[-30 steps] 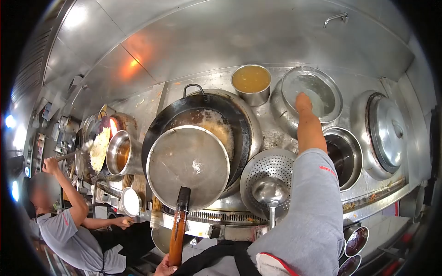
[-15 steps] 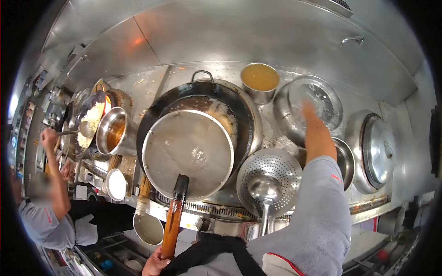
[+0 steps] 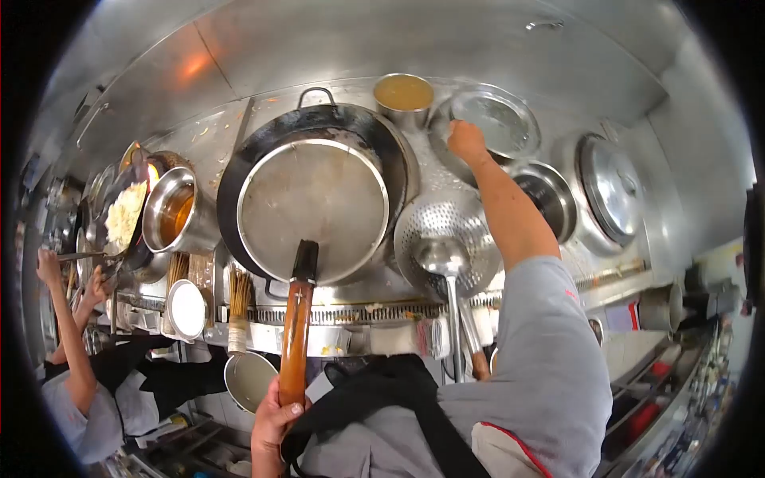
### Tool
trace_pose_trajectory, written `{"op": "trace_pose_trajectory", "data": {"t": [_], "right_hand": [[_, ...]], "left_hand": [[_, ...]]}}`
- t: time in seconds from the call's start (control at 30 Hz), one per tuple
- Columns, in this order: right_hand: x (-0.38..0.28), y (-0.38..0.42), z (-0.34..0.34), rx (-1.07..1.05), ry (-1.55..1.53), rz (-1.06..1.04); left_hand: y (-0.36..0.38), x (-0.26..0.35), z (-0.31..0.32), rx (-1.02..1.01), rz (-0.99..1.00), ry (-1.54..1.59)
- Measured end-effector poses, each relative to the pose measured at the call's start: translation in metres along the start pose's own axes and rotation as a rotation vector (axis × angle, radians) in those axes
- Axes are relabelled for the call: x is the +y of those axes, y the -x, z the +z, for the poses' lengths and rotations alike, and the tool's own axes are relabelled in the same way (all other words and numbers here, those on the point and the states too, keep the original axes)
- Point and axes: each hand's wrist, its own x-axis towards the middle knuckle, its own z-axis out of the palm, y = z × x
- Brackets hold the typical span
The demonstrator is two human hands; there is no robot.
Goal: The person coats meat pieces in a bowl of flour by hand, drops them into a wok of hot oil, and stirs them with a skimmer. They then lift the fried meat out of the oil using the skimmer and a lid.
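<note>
My left hand (image 3: 275,418) is wrapped round the wooden handle (image 3: 296,342) of a large round fine-mesh strainer (image 3: 312,211). The strainer's disc overlaps the black wok (image 3: 263,131) and hides much of its inside. My right arm stretches forward, and my right hand (image 3: 467,142) is closed at the left rim of a round, shiny steel basin (image 3: 498,119). This basin sits over a wider steel pot. Nearer to me, a steel ladle (image 3: 443,256) rests in a perforated skimmer (image 3: 414,223), their handles pointing towards my body.
A steel pot of yellowish broth (image 3: 404,92) stands behind the wok. On the right are an uncovered steel pot (image 3: 550,199) and a lidded one (image 3: 612,187). To the left, a pot holds amber liquid (image 3: 177,215); bamboo brushes (image 3: 239,303) stand nearby. A co-worker (image 3: 80,358) works over another wok.
My right hand has moved from above the basin to its left rim, fingers now curled. The view has shifted. The co-worker's hand has lowered with its utensil. My left hand keeps hold of the strainer.
</note>
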Motion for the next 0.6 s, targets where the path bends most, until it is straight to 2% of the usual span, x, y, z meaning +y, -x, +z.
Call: {"op": "trace_pose_trajectory", "data": {"t": [0.03,0.1,0.13,0.17,0.2,0.23,0.3,0.37,0.4,0.43,0.47,0.5,0.53,0.57,0.6], "right_hand": [[0.005,0.017,0.001,0.013,0.005,0.029],[0.013,0.043,0.011,-0.038,0.205,-0.343],[0.004,0.068,-0.002,-0.037,0.217,-0.317],[-0.006,0.09,-0.017,0.188,0.127,-0.244],[-0.019,0.116,-0.036,0.414,0.038,-0.17],[-0.032,0.148,-0.06,0.417,0.05,-0.14],[-0.056,0.224,-0.099,0.242,-0.439,0.174],[-0.068,0.311,-0.109,0.392,-0.284,0.113],[-0.071,0.36,-0.109,0.337,-0.372,0.161],[-0.067,0.409,-0.093,0.41,-0.316,0.178],[-0.062,0.467,-0.073,0.472,-0.081,-0.118],[-0.078,0.519,-0.062,0.3,-0.485,0.298],[-0.096,0.571,-0.042,0.255,-0.649,0.534],[-0.093,0.622,0.005,0.3,-0.662,0.608],[-0.072,0.685,0.064,0.119,-0.528,0.809]], "left_hand": [[-0.001,0.002,-0.001,-0.003,0.04,-0.016],[-0.002,0.02,-0.005,-0.082,0.013,-0.098],[0.001,0.024,-0.009,-0.133,-0.014,-0.156],[-0.003,0.018,-0.018,-0.178,0.059,-0.148],[0.001,0.021,-0.022,-0.201,0.045,-0.154],[0.002,0.026,-0.025,-0.241,0.055,-0.123],[0.008,0.034,-0.032,-0.294,0.064,-0.07],[0.009,0.039,-0.041,-0.324,0.089,-0.038],[0.008,0.04,-0.048,-0.358,0.1,-0.033],[0.008,0.041,-0.052,-0.368,0.107,-0.02],[0.009,0.042,-0.055,-0.373,0.121,-0.003],[0.011,0.046,-0.055,-0.379,0.118,0.002],[0.011,0.049,-0.056,-0.398,0.112,-0.007],[0.011,0.052,-0.058,-0.412,0.103,0.001],[0.011,0.054,-0.061,-0.425,0.092,0.006]]}}
